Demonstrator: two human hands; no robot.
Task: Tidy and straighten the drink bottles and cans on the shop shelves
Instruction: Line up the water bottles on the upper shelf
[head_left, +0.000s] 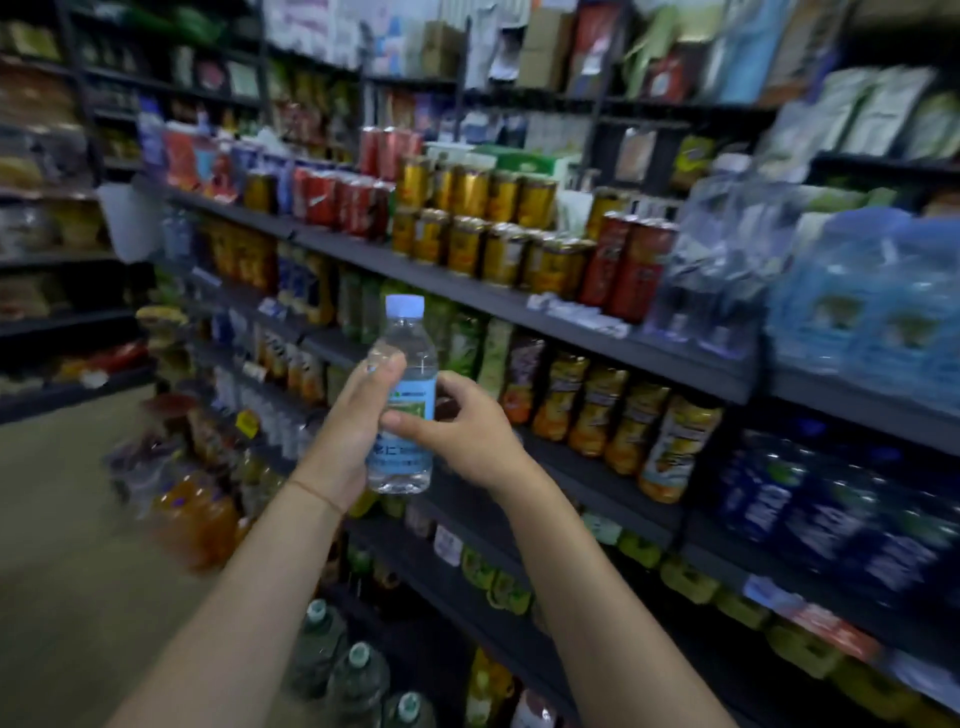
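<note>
Dark shelves (519, 306) bearing cans (467, 244), bottles (587, 415)

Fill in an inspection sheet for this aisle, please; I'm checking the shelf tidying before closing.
Surface: dark shelves, stocked on every level in view.
Job's things: small water bottle, upright, held in front of the shelves; gold cans stacked two high; red cans beside them; juice bottles one shelf down, leaning in the wide-angle view.
Clutter: wrapped water packs on the top shelf at the right; large bottles low down by the floor.
Hands: left hand grips the bottle; right hand holds its label side.
Cables: nothing seen.
Surroundings: snack shelves across the aisle, blurred.
</note>
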